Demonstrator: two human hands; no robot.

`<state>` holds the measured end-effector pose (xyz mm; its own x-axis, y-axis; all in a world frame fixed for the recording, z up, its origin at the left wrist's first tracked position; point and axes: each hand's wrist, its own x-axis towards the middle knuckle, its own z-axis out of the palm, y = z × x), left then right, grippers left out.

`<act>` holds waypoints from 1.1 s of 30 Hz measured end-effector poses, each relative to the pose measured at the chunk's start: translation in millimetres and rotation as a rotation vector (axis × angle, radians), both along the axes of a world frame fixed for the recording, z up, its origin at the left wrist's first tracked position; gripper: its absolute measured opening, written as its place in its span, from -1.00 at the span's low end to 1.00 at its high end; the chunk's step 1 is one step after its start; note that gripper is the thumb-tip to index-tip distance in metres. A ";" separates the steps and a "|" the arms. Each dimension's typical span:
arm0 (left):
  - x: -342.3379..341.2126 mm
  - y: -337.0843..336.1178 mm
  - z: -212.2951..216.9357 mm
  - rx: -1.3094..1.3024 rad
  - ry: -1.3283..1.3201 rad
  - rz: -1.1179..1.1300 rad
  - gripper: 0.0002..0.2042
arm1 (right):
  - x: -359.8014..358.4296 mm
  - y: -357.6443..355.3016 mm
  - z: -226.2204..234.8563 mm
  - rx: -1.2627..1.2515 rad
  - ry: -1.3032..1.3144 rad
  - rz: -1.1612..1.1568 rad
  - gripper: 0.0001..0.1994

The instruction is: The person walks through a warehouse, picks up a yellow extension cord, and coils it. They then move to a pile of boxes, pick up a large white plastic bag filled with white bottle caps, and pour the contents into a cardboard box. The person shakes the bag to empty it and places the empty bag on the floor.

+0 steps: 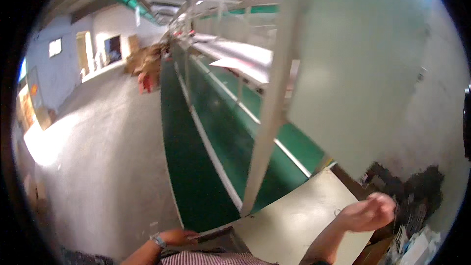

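Note:
My left hand (177,237), with a metallic band (158,240) at its wrist, is low in the picture beside the near corner of the green belt. Its fingers stretch to the right, slightly smeared, and nothing shows in them. Over the right edge of a pale board (299,216) is my right hand (370,212), raised and turned partly upward. The fingers of this hand curl together; blur hides whether anything is inside. A small ring-shaped thing (337,212) shows on the board by my right wrist.
A long green conveyor belt (196,167) runs away ahead, with an upright post (267,137) and a large pale panel (358,68) near me. Shelving (235,51) stands above it. Dark and white scraps (417,243) are heaped at right. Cartons (147,59) and a red thing (144,82) stand farther off.

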<state>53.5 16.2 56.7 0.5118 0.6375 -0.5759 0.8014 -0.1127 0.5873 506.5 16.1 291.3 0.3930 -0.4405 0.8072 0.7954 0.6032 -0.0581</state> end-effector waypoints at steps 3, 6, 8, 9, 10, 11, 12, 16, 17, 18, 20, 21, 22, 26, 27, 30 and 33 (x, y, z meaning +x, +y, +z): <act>-25.3 1.5 -4.8 0.028 -0.082 -0.022 -0.43 | -82.7 17.3 -109.1 -0.302 0.125 0.214 -0.88; -71.4 7.4 -7.4 0.057 -0.108 -0.082 -0.43 | -215.6 20.3 -177.7 -0.906 0.237 0.645 -0.96; -118.2 3.4 -8.6 0.119 -0.209 -0.087 -0.44 | -284.3 17.9 -209.8 -1.278 0.172 0.960 -0.94; -145.9 4.3 -11.6 0.154 -0.228 -0.084 -0.44 | -313.4 22.0 -235.0 -1.412 0.085 1.117 -0.91; -175.1 7.3 -10.6 0.120 -0.219 -0.082 -0.43 | -339.5 26.6 -257.7 -1.530 0.026 1.105 -0.88; -208.4 7.5 -15.1 0.112 -0.232 -0.034 -0.43 | -364.7 29.2 -282.0 -1.650 -0.036 1.094 -0.85; -243.9 6.1 -19.8 0.127 -0.158 -0.025 -0.41 | -388.4 31.9 -306.7 -1.767 -0.103 1.082 -0.82; -370.3 5.4 -26.5 0.133 0.074 0.077 -0.41 | -460.0 41.3 -386.4 -1.984 -0.212 0.887 -0.75; -397.7 8.6 -29.9 0.128 0.098 0.094 -0.40 | -474.0 43.9 -386.4 -2.107 -0.207 0.869 -0.75; -428.0 9.7 -42.4 0.157 0.073 0.118 -0.39 | -491.6 48.9 -382.1 -2.228 -0.199 0.854 -0.75; -457.1 30.3 -38.7 0.108 0.034 0.150 -0.38 | -519.1 63.5 -381.3 -2.353 -0.199 0.849 -0.73; -462.1 45.4 -29.4 0.056 0.028 0.143 -0.39 | -530.4 75.9 -382.5 -2.412 -0.203 0.845 -0.71; -470.4 61.0 -24.8 0.044 0.007 0.149 -0.39 | -544.4 92.3 -385.7 -2.447 -0.252 0.873 -0.71; -511.4 141.1 -51.5 0.106 -0.234 0.231 -0.44 | -595.9 173.9 -424.0 -2.389 -0.528 0.922 -0.69; -516.8 167.0 -45.3 0.119 -0.231 0.221 -0.45 | -610.3 205.2 -432.1 -2.366 -0.557 0.918 -0.69; -552.9 254.2 -24.6 0.034 -0.103 0.134 -0.41 | -658.1 295.2 -455.6 -2.340 -0.554 0.923 -0.69; -634.1 328.7 -16.5 0.110 -0.068 0.289 -0.45 | -736.6 413.6 -412.9 -2.351 -0.712 0.797 -0.69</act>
<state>-580.7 345.0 40.2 0.3354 0.8186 -0.4663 0.7689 0.0482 0.6376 -230.1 429.7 -121.7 -0.4005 0.8211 -0.4068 0.7634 0.0535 -0.6437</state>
